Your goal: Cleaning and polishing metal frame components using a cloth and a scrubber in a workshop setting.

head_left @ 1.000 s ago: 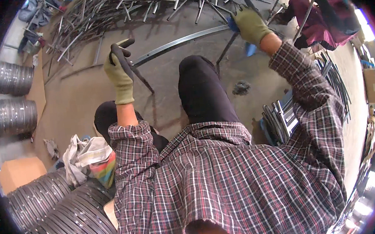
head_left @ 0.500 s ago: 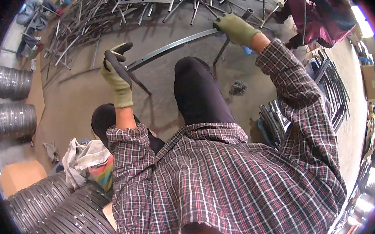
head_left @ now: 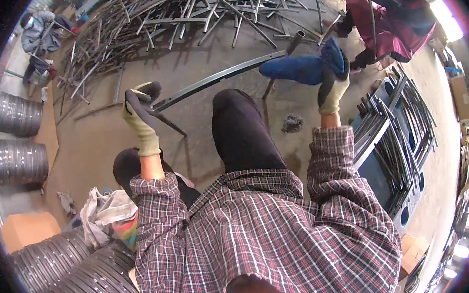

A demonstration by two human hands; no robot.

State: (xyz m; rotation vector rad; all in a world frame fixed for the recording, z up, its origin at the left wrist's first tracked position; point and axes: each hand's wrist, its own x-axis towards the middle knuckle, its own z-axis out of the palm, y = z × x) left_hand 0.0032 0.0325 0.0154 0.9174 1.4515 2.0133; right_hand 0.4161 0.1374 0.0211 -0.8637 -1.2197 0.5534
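Note:
A long steel bar lies across a low stand of dark metal tubes in front of my knees. At its left end is my left hand, in a pale glove with dark coated fingers. Those fingers are curled together just above the bar end; what they hold, if anything, is hidden. My right hand, gloved alike, grips a bunched blue cloth on the right. The cloth hangs over the bar's right end and covers part of the view there; whether it touches the bar I cannot tell.
A tangled heap of metal bars fills the far floor. Coiled dark strip stands at left, with more coils near left. Stacked bars lie on a rack at right. A person in maroon works far right, another person far left.
My right hand has let go of the bar's right end and come back nearer with a blue cloth in it. My left fingers have curled closer together. The view has shifted slightly.

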